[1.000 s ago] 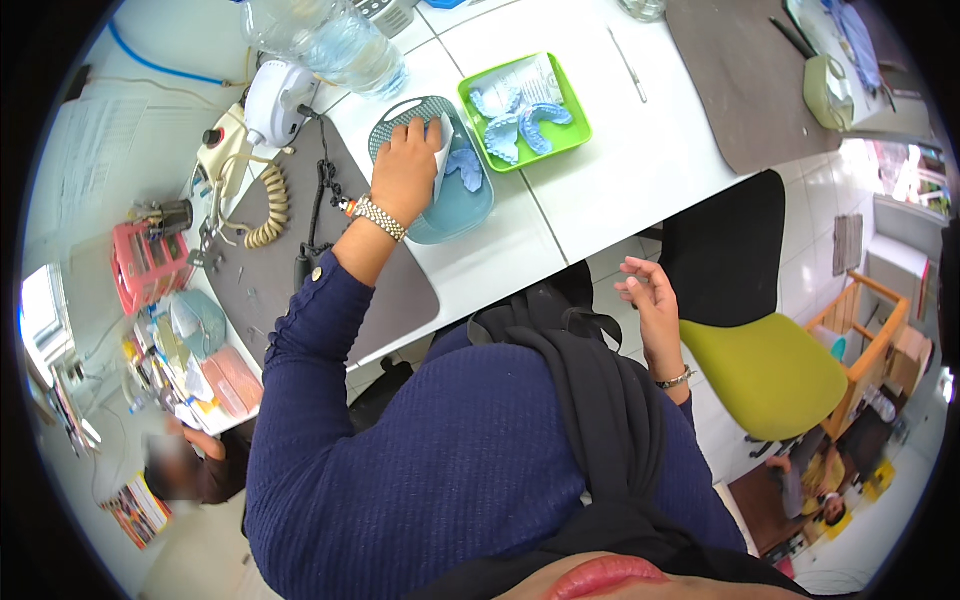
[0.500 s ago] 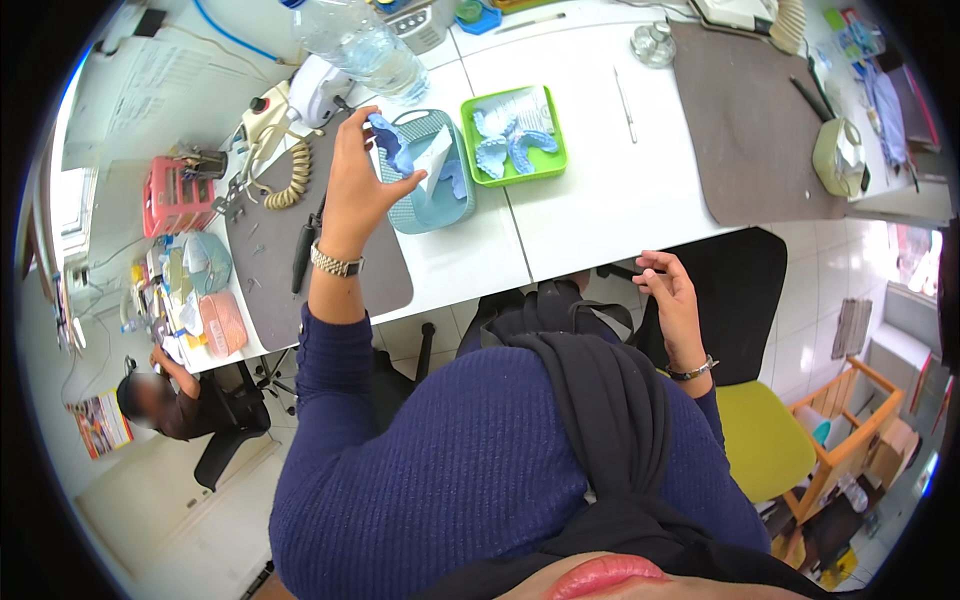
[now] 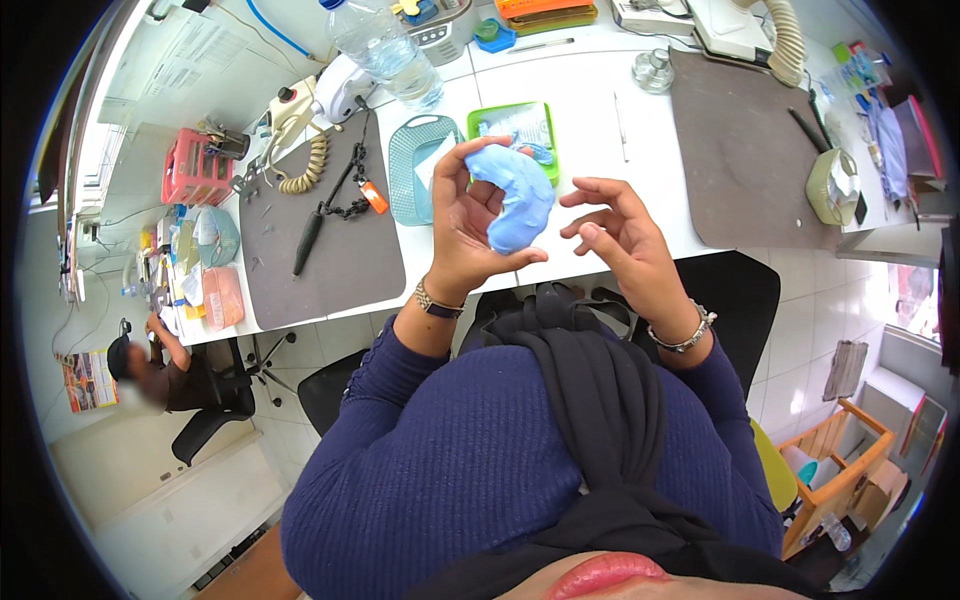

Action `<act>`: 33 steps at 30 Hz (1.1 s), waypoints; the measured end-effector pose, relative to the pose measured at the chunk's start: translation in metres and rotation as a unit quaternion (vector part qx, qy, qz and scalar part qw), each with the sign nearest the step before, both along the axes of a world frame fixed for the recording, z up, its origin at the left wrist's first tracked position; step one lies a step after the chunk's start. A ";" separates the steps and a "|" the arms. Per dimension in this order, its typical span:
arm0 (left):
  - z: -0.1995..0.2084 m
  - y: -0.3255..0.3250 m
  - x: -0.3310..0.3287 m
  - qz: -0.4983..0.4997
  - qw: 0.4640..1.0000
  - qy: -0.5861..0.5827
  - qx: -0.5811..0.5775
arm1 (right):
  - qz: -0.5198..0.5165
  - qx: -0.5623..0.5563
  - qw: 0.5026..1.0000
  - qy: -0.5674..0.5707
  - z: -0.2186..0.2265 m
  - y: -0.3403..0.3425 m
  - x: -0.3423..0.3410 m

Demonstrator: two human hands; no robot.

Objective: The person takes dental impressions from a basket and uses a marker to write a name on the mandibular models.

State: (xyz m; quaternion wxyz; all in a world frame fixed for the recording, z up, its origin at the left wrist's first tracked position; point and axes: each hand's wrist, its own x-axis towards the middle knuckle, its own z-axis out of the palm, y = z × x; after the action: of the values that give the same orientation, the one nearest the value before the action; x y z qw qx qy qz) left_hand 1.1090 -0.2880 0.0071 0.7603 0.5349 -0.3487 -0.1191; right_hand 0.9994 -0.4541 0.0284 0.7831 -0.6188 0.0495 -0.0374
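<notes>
My left hand (image 3: 463,215) holds a blue dental impression (image 3: 520,200), a thick horseshoe of putty, between thumb and fingers in front of the desk. Close to its right side is my right hand (image 3: 622,228), fingers apart and slightly curled, touching nothing. Behind the impression stands a green tray (image 3: 552,112), partly covered by it, with more blue impression pieces inside. A light-blue basket (image 3: 402,170) with something white in it is left of the tray, partly behind my left hand.
A water bottle (image 3: 385,55) stands behind the basket. On the left dark mat (image 3: 350,270) lies a black handpiece (image 3: 308,245) with its cord. A glass jar (image 3: 653,70) and a thin tool (image 3: 621,127) are to the right. Another person (image 3: 165,375) sits at far left.
My left hand has brought the blue impression from over the basket to the right and nearer to me. My right hand has risen from beside the desk edge toward it.
</notes>
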 end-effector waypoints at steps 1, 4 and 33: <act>-0.001 -0.003 -0.001 -0.005 0.999 -0.032 0.023 | 0.001 0.009 1.000 -0.004 0.004 0.002 0.001; -0.001 -0.011 -0.003 -0.006 0.988 -0.119 0.095 | 0.005 -0.013 1.000 -0.012 0.003 0.005 0.001; 0.025 -0.026 -0.039 -0.034 0.971 -0.163 0.172 | -0.018 0.170 0.983 0.068 -0.003 -0.007 -0.024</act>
State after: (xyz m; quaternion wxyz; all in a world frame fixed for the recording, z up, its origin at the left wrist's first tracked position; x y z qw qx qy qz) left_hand 1.0704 -0.3136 0.0317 0.5851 0.6581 -0.4599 -0.1141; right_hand 0.9749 -0.4613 0.0250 0.8711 -0.4764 0.1194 -0.0007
